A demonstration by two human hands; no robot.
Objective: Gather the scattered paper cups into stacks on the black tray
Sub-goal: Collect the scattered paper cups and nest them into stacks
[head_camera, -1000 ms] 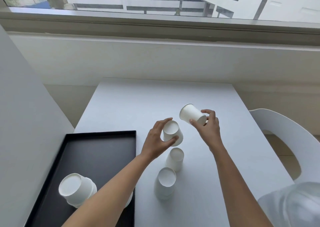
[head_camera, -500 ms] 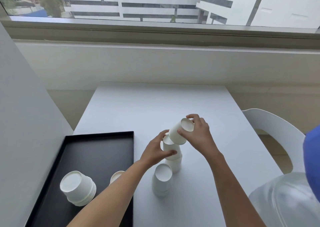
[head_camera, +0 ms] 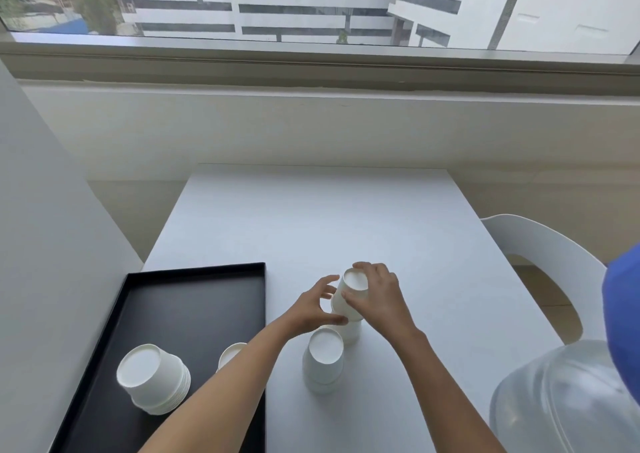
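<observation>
The top cup [head_camera: 353, 293], mouth down, is being gripped by the right hand [head_camera: 379, 300], with the fingers wrapped over its far side and the thumb at the front. It is sitting over the pile [head_camera: 350, 330] beneath it. The pile is standing on the white desk [head_camera: 311, 217], to the right of the black tray [head_camera: 180, 314].

The pile is being held by the left hand [head_camera: 310, 309], thumb pressed across its front and fingers curled toward the far side.

A second stack [head_camera: 323, 361] of upturned cups is standing on the desk just in front; whether it is touching the pile cannot be told.

On the tray, a wider stack [head_camera: 152, 378] is sitting near the front left. Another cup [head_camera: 231, 352] there is being half hidden by the left forearm.

A white chair [head_camera: 540, 255] is standing at the desk's right side.
</observation>
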